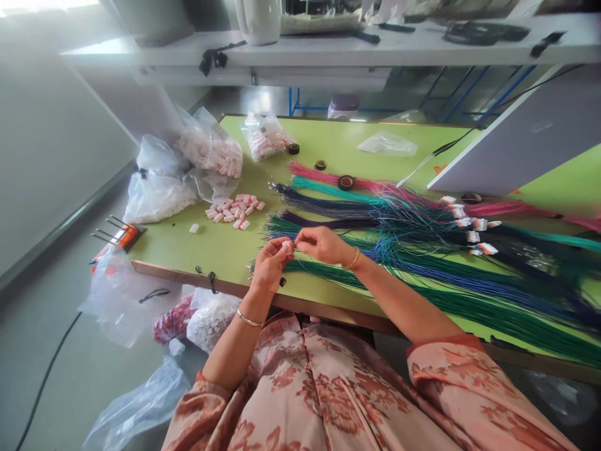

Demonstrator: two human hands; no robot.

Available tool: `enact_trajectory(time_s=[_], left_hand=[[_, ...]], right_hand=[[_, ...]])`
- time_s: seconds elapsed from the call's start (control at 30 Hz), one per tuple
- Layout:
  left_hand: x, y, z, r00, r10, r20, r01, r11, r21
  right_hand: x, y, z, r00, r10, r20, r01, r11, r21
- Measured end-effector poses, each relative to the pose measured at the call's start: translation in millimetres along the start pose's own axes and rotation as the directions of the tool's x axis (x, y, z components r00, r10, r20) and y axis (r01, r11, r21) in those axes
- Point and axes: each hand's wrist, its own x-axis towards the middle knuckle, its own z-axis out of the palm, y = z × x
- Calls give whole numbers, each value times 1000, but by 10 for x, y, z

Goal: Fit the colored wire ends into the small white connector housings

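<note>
My left hand (pixel 271 262) is closed on a small white connector housing (pixel 287 247) near the table's front edge. Just right of it, my right hand (pixel 322 244) pinches with its fingertips close to the connector; what it grips looks like a thin wire end, too small to make out surely. Bundles of green wires (pixel 328 274), dark wires (pixel 323 203) and pink wires (pixel 312 172) lie to the right and beyond the hands. A loose pile of white and orange connector housings (pixel 235 210) sits to the left. Finished-looking connectors (pixel 474 237) cluster on wires at the right.
Plastic bags of connectors (pixel 211 150) stand at the back left, with another bag (pixel 267 134) beside them. Black tape rolls (pixel 346 182) lie among the wires. An orange stand with metal pins (pixel 124 238) is at the left corner. A white shelf (pixel 319 50) spans the back.
</note>
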Motion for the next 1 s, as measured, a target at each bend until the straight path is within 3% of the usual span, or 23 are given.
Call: enact_trajectory(time_s=[0.07, 0.13, 0.23, 0.43, 0.6, 0.77, 0.9, 1.0], left_hand=[[69, 39, -26, 1000, 15, -5, -15, 1000, -25], [135, 62, -49, 1000, 1, -15, -2, 999, -34], [203, 59, -77, 999, -25, -27, 24, 999, -41], [236, 22, -130, 998, -57, -28, 56, 998, -42], [243, 14, -164, 997, -66, -39, 64, 996, -55], [239, 12, -157, 997, -74, -34, 71, 994, -82], [244, 15, -104, 996, -83, -33, 80, 993, -85], [247, 17, -61, 996, -80, -29, 76, 990, -116]], right_hand=[[192, 180, -134, 995, 52, -79, -53, 999, -9], [395, 377, -201, 978, 145, -152, -167, 976, -142], [628, 603, -163, 953, 273, -131, -302, 889, -343], [738, 676, -30, 956, 290, -53, -275, 812, -515], [685, 639, -170, 956, 289, -42, -259, 772, -580], [689, 622, -336, 970, 216, -111, -242, 885, -399], [745, 457, -275, 991, 95, -98, -109, 983, -149], [735, 264, -186, 995, 17, -95, -16, 1000, 3]])
